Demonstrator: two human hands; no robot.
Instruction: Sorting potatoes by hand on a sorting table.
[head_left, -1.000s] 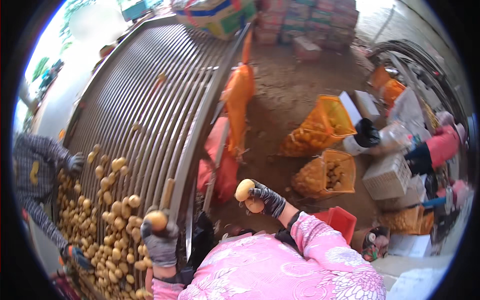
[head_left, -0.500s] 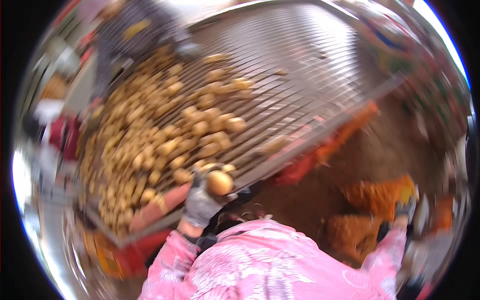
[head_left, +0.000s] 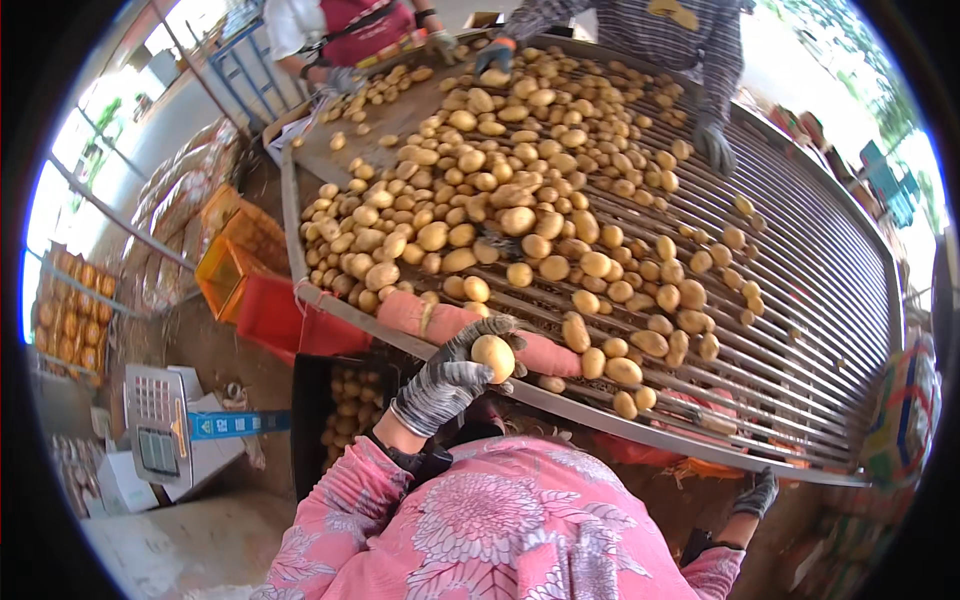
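Left hand [head_left: 452, 378], grip closed around potato [head_left: 492, 358], at near edge of desk [head_left: 620, 427]; right hand [head_left: 757, 494] near same edge, grip unclear.

Left of the left grip [head_left: 445, 380] is a grey rectangular panel with keys [head_left: 157, 428]; a blue barred metal frame [head_left: 262, 72] stands farther ahead-left.

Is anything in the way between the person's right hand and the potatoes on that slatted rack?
Yes: the near metal rim of the slatted rack. The right hand is at its outer side, while the potatoes lie inside it. I can't tell whether hand and rim touch.
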